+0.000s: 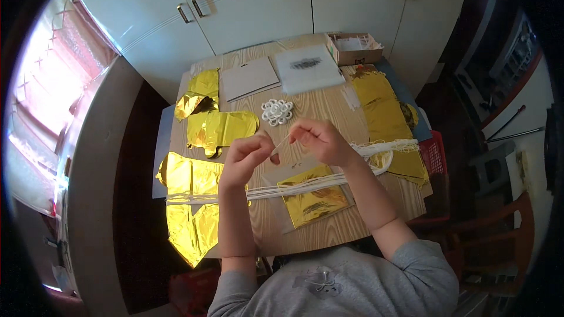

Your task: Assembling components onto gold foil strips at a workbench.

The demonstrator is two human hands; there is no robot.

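Observation:
Above the middle of the table, my left hand [249, 155] and my right hand [320, 140] are raised close together, fingers closed in a pinch. A short stretch of thin white string [281, 144] runs slantwise between their fingertips. Below them, a long bundle of white cords [264, 192] crosses the table from left to right, its far part looped under my right forearm. It passes over a folded gold foil piece [311, 208] on a clear sheet. Just beyond my hands is a heap of white rings [277, 112].
Gold foil pieces lie at the left [223, 129] and right [382, 103]. At the back are a grey-white flat board [249, 78], a clear plastic packet [309, 70] and a cardboard box [356, 56]. White cabinets stand behind. A wooden chair [499, 235] is at the right.

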